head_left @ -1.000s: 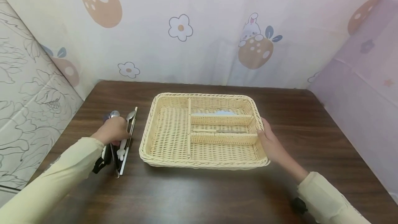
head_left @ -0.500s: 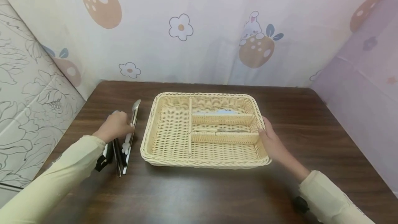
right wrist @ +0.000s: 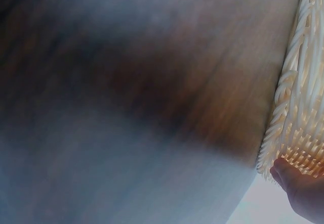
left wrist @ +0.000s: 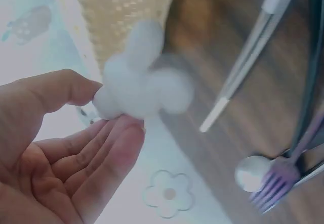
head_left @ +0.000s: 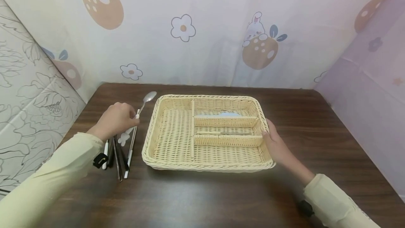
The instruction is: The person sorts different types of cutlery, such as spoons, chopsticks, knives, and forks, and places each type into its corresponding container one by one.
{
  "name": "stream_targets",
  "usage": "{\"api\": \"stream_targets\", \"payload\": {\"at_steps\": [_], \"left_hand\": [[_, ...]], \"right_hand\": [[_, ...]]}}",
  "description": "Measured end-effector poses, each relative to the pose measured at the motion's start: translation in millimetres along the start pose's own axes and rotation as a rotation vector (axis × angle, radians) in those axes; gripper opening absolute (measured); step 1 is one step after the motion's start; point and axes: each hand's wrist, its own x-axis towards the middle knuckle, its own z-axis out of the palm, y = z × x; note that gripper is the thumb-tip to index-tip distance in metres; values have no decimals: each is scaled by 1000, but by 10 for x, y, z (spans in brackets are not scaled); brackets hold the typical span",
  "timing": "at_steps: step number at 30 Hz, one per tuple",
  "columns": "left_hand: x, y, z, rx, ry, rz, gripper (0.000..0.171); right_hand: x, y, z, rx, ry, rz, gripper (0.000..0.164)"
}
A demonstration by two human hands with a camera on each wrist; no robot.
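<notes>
In the head view my left hand (head_left: 116,119) pinches a spoon (head_left: 149,96) between thumb and fingers, its metal bowl tilted up and away. The spoon's white, lobed handle end (left wrist: 136,85) faces the left wrist camera, slightly blurred. Right of that hand is the left side of a cream woven basket (head_left: 171,133), divided into several compartments. My right hand (head_left: 274,143) grips the basket's right rim, thumb over the edge. A pale blue object (head_left: 230,114) lies in the back right compartment, and a slim metal-and-cream stick (head_left: 235,133) lies in the middle one.
Below my left hand, several utensils lie on the dark wooden table (head_left: 202,200). Among them are white-and-metal chopsticks (left wrist: 240,70), a purplish fork (left wrist: 281,178) and another spoon's bowl (left wrist: 251,173). Patterned curtains (head_left: 215,52) stand behind the table and at both sides.
My left hand has drawn the spoon up from the utensil pile, its bowl moving away and rightward toward the basket's back left corner. The right hand and basket have stayed in place.
</notes>
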Motion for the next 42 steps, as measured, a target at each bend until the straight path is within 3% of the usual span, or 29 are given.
{"api": "stream_targets", "payload": {"at_steps": [4,13,22,28,33,42], "left_hand": [[-39,102,-76,36,37,64,8],[-92,451,-79,86,24,190,12],[-7,888,58,91,-9,336,9],[42,1180,137,117,-9,468,3],[132,1436,242,137,-14,582,8],[265,1889,438,141,-109,677,7]], "right_hand": [[6,3,4,10,-1,0,53],[10,5,-1,0,1,-2,53],[-5,-19,-11,-7,9,8,53],[-8,-9,-8,-7,10,4,53],[-8,-1,-17,-13,10,-2,53],[-4,-13,-11,-25,17,-15,52]]}}
